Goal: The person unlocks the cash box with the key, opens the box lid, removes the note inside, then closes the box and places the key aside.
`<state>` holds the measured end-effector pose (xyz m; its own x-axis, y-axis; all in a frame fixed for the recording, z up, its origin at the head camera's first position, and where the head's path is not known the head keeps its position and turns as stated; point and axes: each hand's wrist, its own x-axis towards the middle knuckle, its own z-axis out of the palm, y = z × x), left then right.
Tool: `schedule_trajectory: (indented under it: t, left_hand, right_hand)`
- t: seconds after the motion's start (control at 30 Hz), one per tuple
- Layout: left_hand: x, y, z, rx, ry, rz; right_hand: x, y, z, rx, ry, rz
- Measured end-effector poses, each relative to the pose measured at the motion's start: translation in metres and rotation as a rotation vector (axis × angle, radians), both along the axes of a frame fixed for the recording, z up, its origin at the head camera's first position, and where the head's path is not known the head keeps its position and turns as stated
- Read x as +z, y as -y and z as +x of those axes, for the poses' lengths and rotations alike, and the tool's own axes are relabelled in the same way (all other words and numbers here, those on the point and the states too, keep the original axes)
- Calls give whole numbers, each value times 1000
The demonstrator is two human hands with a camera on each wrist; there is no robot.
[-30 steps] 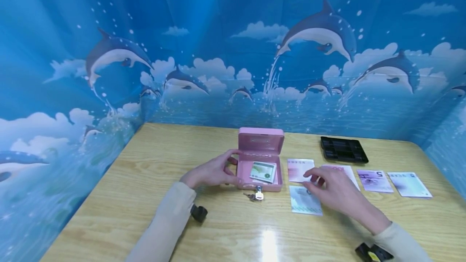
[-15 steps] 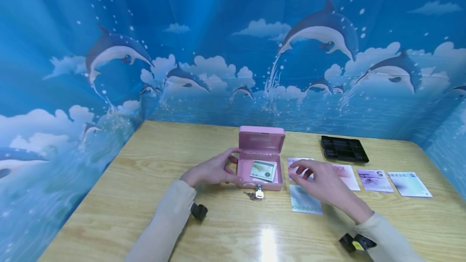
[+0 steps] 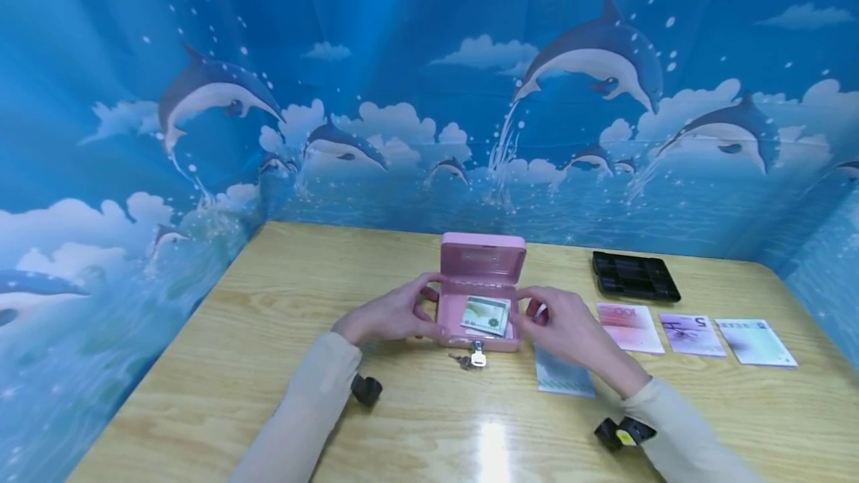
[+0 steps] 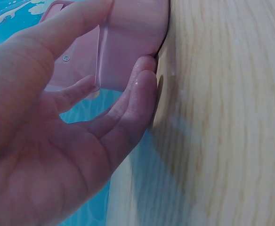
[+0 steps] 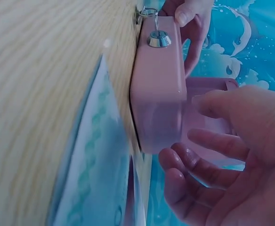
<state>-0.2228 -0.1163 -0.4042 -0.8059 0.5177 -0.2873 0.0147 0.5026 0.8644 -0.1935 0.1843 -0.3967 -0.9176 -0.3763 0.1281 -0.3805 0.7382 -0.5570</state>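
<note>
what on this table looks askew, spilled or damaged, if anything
Only one small thing: inside the pink box, the green note lies at a slight slant to the box's walls, so it looks a little crooked. I see nothing spilled or damaged.
</note>
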Motion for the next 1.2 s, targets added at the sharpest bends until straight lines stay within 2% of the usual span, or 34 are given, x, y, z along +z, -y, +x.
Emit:
schedule_trajectory:
  t: [0.17, 0.57, 0.97, 1.2]
  left_hand:
    - [0, 0, 0, -11, -7, 3]
    - [0, 1, 0, -48, -87, -40]
    - [0, -2, -3, -51, -116, -95]
    - [1, -2, -4, -73, -134, -79]
  right_hand:
    - [-2, 8, -4, 18, 43, -8]
    - [-5, 18, -15, 35, 64, 13]
    - [-5, 25, -23, -18, 150, 127]
    - [-4, 28, -23, -44, 161, 169]
